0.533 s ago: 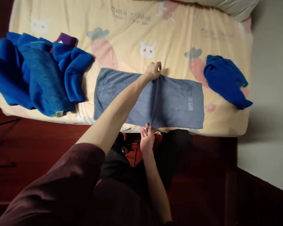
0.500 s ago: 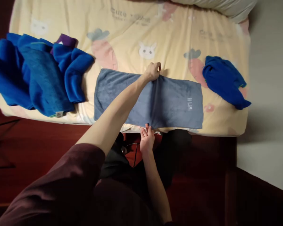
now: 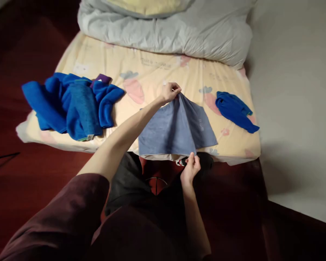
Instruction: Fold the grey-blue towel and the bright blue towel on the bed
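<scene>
Since half a sec ago we've lifted the grey-blue terry towel's (image 3: 176, 130) midline off the bed; it was flat, now it tents.

Our left hand (image 3: 170, 91) pinches the far end of the fold ridge, our right hand (image 3: 190, 169) pinches the near end at the edge of the yellow cartoon-print bedsheet (image 3: 152, 72). Ridge axis runs far-to-near btwn both hands, w/ halves drooping left & right. Left arm reaches further; right sits closer to us. Bright blue fleece pile (image 3: 70, 105) lies well left, small blue cloth (image 3: 235, 108) to the right.
</scene>
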Demonstrator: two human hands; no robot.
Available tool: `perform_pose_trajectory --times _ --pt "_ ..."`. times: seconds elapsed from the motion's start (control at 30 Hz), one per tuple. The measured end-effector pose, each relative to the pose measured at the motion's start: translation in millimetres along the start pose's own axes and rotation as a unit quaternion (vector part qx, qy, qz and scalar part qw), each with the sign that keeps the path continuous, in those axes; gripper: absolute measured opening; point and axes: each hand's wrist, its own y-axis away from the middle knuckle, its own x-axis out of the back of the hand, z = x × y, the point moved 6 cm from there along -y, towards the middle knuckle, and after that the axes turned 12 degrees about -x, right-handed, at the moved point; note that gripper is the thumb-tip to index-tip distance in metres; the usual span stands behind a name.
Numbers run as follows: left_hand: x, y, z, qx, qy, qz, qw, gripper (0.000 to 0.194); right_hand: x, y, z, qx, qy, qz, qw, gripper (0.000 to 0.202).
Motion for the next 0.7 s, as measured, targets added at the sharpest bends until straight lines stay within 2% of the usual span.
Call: perform_pose_trajectory --times 0.13,0.23,0.33,0.43,0.53,0.63,0.7 --pt "39.8 25 50 -0.025 0.118 -0.004 0.993 0.016 30 -13 -56 0.145 0.036 0.081 0.985 0.057" --pt "74.6 42 80 -0.057 0.119 0.004 0.991 0.021 41 -29 -95 0.195 -0.019 0.108 0.975 0.057" --pt "110.4 53 101 -0.088 0.092 0.031 0.991 0.025 45 -46 -142 0.241 -0.065 0.118 0.961 0.061" --pt "143.9 59 120 -0.119 0.058 0.071 0.989 0.034 37 -56 -201 0.314 -0.07 0.084 0.943 0.054" --pt "172.7 62 139 -0.145 0.043 0.124 0.981 0.043 20 -59 -258 0.372 -0.054 0.012 0.926 0.046" --pt "194.9 63 152 -0.147 0.044 0.16 0.975 0.048 1 -59 -301 0.399 -0.051 -0.062 0.913 0.041" --pt "206.8 62 154 -0.13 0.057 0.16 0.977 0.051 -7 -58 -320 0.418 -0.058 -0.09 0.902 0.043"
